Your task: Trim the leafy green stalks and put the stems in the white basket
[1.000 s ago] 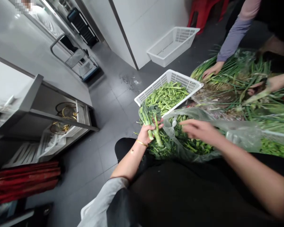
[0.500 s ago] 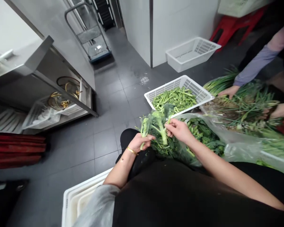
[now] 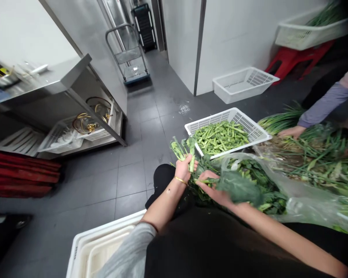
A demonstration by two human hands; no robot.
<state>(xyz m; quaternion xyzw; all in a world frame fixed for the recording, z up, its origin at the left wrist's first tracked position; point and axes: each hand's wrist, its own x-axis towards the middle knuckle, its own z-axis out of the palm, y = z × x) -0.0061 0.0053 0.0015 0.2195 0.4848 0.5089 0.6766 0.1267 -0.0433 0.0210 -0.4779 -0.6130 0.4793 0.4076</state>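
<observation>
My left hand (image 3: 185, 168) is closed around a small bunch of pale green stalks (image 3: 178, 148), which look like Chinese broccoli. In my right hand (image 3: 213, 188), just beside it, a broad dark green leaf (image 3: 240, 187) is held by its stem, slightly smeared by motion. Below both hands lies a heap of leaves and trimmings (image 3: 201, 166), partly hidden by them. Beyond is a white slotted basket (image 3: 256, 125) holding many cut green stalks (image 3: 220, 137). An open clear plastic bag (image 3: 300, 206) full of leafy greens (image 3: 256, 173) stands to the right.
At right, a co-worker's hand (image 3: 292, 132) rests on piled scallions (image 3: 310, 148). Another white basket (image 3: 243, 85) sits by the wall, near a red stool (image 3: 287, 60). A steel table (image 3: 75, 73) and a platform trolley (image 3: 136, 77) stand left. White stacked trays (image 3: 75, 255) lie at lower left.
The stalk that was between my hands is now apparently in the left hand's bunch. My right hand has moved down, a large leaf now in it. The view has shifted up and left.
</observation>
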